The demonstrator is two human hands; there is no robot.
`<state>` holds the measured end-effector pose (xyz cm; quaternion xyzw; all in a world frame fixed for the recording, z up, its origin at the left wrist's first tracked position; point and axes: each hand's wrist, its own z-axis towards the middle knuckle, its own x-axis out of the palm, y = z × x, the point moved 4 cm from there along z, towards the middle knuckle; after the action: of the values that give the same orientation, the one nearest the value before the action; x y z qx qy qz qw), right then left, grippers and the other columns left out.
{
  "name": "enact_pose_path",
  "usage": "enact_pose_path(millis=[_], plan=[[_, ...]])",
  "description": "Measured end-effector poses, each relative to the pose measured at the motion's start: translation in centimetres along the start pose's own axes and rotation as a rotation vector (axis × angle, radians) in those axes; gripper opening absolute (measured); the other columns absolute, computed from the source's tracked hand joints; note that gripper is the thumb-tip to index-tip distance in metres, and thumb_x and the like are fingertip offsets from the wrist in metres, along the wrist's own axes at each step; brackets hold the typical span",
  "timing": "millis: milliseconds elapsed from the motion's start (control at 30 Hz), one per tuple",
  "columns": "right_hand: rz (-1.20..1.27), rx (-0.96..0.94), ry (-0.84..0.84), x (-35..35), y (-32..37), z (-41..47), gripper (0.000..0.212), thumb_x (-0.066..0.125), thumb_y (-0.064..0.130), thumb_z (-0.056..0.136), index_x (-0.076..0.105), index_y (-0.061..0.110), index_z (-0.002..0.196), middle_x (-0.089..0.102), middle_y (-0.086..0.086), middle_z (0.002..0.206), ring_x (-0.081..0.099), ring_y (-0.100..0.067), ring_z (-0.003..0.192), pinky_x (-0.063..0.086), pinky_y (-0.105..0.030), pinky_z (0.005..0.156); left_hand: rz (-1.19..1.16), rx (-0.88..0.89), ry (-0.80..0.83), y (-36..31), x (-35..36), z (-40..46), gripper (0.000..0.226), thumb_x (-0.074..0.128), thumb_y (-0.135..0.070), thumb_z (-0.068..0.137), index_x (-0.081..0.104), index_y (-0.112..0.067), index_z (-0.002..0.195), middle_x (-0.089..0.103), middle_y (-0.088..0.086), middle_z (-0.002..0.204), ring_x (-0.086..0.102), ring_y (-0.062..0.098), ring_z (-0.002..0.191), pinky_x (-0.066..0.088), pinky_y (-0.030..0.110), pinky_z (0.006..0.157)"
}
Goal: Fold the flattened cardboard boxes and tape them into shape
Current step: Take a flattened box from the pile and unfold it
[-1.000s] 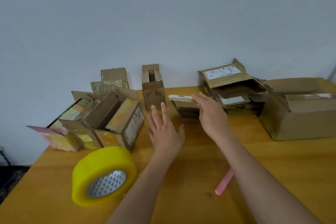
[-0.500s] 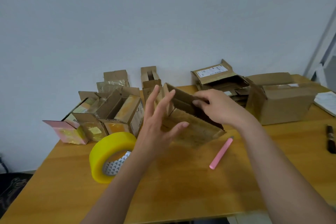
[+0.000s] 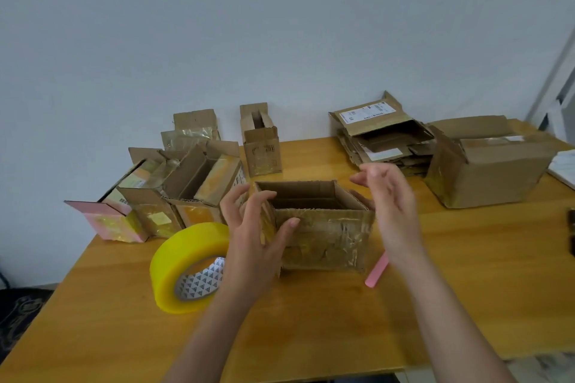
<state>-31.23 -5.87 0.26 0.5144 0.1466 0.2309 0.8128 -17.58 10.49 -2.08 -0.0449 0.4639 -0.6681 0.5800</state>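
Observation:
A worn brown cardboard box, covered in old tape, stands opened into a square with its top open at the middle of the wooden table. My left hand grips its left wall, fingers over the top edge and thumb on the front face. My right hand hovers at the box's right corner with relaxed, spread fingers and holds nothing. A yellow tape roll stands on edge left of the box. A stack of flattened boxes lies at the back right.
Several folded boxes crowd the back left, and a small upright box stands behind the middle. A large box lies at the right. A pink stick lies right of the box, partly under my right wrist. White papers sit at the right edge.
My right hand drew a flattened box from the back to the table's middle and let go. The box now stands opened into a square. My left hand has taken hold of its left wall.

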Motion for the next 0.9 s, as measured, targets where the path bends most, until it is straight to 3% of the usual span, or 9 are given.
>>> enact_pose_path(millis=[133, 233, 300, 367, 433, 533, 600, 767, 900], plan=[[-0.017, -0.148, 0.048, 0.7, -1.4, -3.3, 0.04, 0.046, 0.057, 0.093, 0.06, 0.026, 0.113, 0.06, 0.009, 0.107, 0.057, -0.004, 0.105, 0.045, -0.012, 0.085, -0.001, 0.02, -0.051, 0.2, 0.6, -0.3, 0.048, 0.056, -0.052, 0.085, 0.049, -0.026, 0.125, 0.029, -0.004, 0.137, 0.034, 0.001, 0.123, 0.036, 0.01, 0.1], [-0.135, -0.145, 0.147, 1.1, -2.3, -3.8, 0.047, 0.042, 0.062, 0.093, 0.058, 0.033, 0.127, 0.053, 0.015, 0.124, 0.051, -0.006, 0.121, 0.043, -0.014, 0.094, -0.033, 0.079, -0.059, -0.3, 0.5, -0.5, 0.041, 0.062, -0.047, 0.091, 0.053, -0.023, 0.122, 0.04, 0.003, 0.134, 0.035, -0.008, 0.125, 0.038, 0.005, 0.098], [-0.219, -0.131, 0.196, 1.3, -2.5, -3.5, 0.05, 0.037, 0.064, 0.094, 0.06, 0.035, 0.128, 0.049, 0.017, 0.124, 0.048, -0.01, 0.124, 0.043, -0.018, 0.096, -0.076, 0.124, -0.019, -0.4, 0.5, -0.8, 0.038, 0.06, -0.043, 0.09, 0.058, -0.019, 0.12, 0.05, 0.003, 0.134, 0.042, 0.0, 0.129, 0.044, 0.016, 0.101], [-0.227, -0.077, 0.234, 1.5, -2.8, -3.3, 0.052, 0.033, 0.067, 0.094, 0.064, 0.036, 0.123, 0.049, 0.016, 0.119, 0.049, -0.009, 0.121, 0.044, -0.018, 0.094, -0.118, 0.081, 0.024, 0.1, 0.7, -1.2, 0.042, 0.056, -0.042, 0.092, 0.06, -0.018, 0.126, 0.057, -0.003, 0.135, 0.046, 0.014, 0.134, 0.048, 0.041, 0.104], [-0.215, -0.006, 0.24, 1.6, -3.3, -3.2, 0.049, 0.034, 0.066, 0.093, 0.065, 0.039, 0.119, 0.052, 0.02, 0.115, 0.049, -0.005, 0.119, 0.043, -0.021, 0.096, -0.152, 0.001, 0.013, 0.7, 0.7, -1.7, 0.042, 0.052, -0.045, 0.095, 0.056, -0.023, 0.13, 0.062, -0.012, 0.129, 0.051, 0.016, 0.131, 0.05, 0.048, 0.101], [-0.269, 0.021, 0.215, 1.4, -4.1, -3.5, 0.03, 0.039, 0.059, 0.096, 0.061, 0.046, 0.111, 0.059, 0.035, 0.106, 0.051, 0.007, 0.113, 0.04, -0.019, 0.095, -0.226, -0.112, -0.027, 1.1, 1.0, -2.4, 0.029, 0.049, -0.038, 0.098, 0.052, -0.027, 0.125, 0.066, -0.016, 0.115, 0.06, 0.006, 0.115, 0.057, 0.029, 0.087], [-0.244, 0.069, 0.187, 1.4, -4.6, -3.9, 0.021, 0.049, 0.047, 0.096, 0.061, 0.042, 0.114, 0.063, 0.029, 0.103, 0.052, 0.01, 0.108, 0.042, -0.012, 0.092, -0.214, -0.14, -0.073, 1.4, 1.3, -2.8, 0.034, 0.051, -0.03, 0.094, 0.047, -0.024, 0.127, 0.061, -0.012, 0.119, 0.057, 0.002, 0.116, 0.056, 0.026, 0.088], [-0.299, 0.034, 0.165, 1.9, -4.7, -3.4, 0.055, 0.057, 0.027, 0.097, 0.035, 0.033, 0.147, 0.045, 0.018, 0.128, 0.048, 0.006, 0.11, 0.043, -0.004, 0.083, -0.124, -0.171, -0.108, 2.1, 2.3, -2.5, 0.063, 0.053, -0.006, 0.096, 0.024, -0.017, 0.151, 0.026, -0.013, 0.142, 0.041, 0.001, 0.132, 0.041, 0.017, 0.103], [-0.346, 0.02, 0.271, 2.1, -5.1, -2.5, 0.057, 0.053, 0.02, 0.099, 0.032, 0.037, 0.149, 0.039, 0.021, 0.14, 0.046, 0.003, 0.115, 0.04, -0.001, 0.086, -0.111, -0.153, -0.029, 2.1, 2.5, -2.1, 0.069, 0.05, -0.006, 0.098, 0.017, -0.027, 0.155, 0.027, -0.011, 0.144, 0.034, -0.004, 0.132, 0.035, 0.006, 0.099]])
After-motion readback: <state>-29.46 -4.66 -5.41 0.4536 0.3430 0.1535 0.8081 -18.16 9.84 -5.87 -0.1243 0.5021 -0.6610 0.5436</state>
